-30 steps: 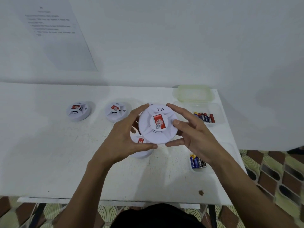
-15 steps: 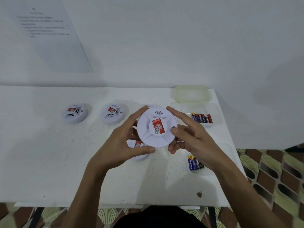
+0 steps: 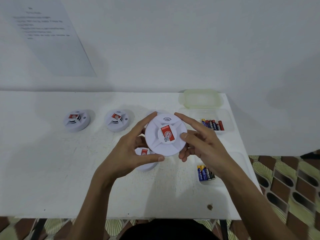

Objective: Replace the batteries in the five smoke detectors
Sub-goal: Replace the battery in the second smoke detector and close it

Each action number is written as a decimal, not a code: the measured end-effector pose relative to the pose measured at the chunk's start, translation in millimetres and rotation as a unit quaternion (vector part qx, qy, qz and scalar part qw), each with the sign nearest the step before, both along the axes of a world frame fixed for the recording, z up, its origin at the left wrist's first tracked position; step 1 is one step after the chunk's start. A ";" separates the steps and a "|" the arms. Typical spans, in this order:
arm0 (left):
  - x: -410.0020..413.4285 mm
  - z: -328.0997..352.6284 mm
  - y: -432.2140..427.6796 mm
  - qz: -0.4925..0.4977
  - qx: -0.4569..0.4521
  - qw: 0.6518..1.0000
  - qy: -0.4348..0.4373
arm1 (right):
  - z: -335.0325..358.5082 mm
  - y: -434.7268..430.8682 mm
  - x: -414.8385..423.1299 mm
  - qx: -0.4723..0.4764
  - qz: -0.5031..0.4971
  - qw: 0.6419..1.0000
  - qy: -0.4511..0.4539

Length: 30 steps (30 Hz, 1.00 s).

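Observation:
A round white smoke detector (image 3: 166, 135) with a red label is held above the table, face toward me. My left hand (image 3: 128, 153) grips its left rim and my right hand (image 3: 202, 144) grips its right rim. Below it another detector (image 3: 144, 161) lies on the table, partly hidden by my left hand. Two more detectors (image 3: 76, 120) (image 3: 117, 121) sit further left, and the edge of one more (image 3: 158, 113) peeks out behind the held one. Batteries (image 3: 213, 125) lie in a clear tray at the right; other batteries (image 3: 205, 173) lie in a nearer tray.
The white table (image 3: 52, 170) ends at the right beside a patterned floor (image 3: 285, 179). A pale lid (image 3: 201, 98) lies at the back right corner. A printed sheet (image 3: 46, 37) hangs on the wall. A small brown speck (image 3: 209, 207) lies near the front edge.
The held detector has turned a little counterclockwise between my hands, and my right fingers have shifted along its rim. The camera view has tilted slightly.

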<state>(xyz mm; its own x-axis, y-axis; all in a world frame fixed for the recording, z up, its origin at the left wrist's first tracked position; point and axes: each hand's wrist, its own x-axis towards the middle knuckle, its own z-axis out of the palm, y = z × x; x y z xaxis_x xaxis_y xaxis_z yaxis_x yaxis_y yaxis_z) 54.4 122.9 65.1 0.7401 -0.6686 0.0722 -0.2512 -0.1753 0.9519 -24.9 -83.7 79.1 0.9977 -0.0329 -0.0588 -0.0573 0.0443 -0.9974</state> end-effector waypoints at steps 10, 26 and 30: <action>3.5 -4.4 0.1 0.000 -0.002 1.000 0.014 | -1.3 -0.4 2.4 0.005 0.004 1.000 0.003; 5.3 -6.8 2.3 -0.004 -0.001 1.000 0.015 | -4.2 0.2 2.9 0.003 0.005 1.000 -0.002; 5.3 -6.5 2.6 -0.002 -0.005 1.000 0.017 | -3.6 -0.4 2.5 -0.031 0.020 0.999 0.002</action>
<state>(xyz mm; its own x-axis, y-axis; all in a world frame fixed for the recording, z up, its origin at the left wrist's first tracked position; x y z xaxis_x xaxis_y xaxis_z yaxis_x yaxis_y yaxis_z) 59.6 125.5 58.6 0.7395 -0.6710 0.0539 -0.2189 -0.1640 0.9619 -22.3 -84.1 75.4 0.9981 0.0024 -0.0612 -0.0611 -0.0202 -0.9979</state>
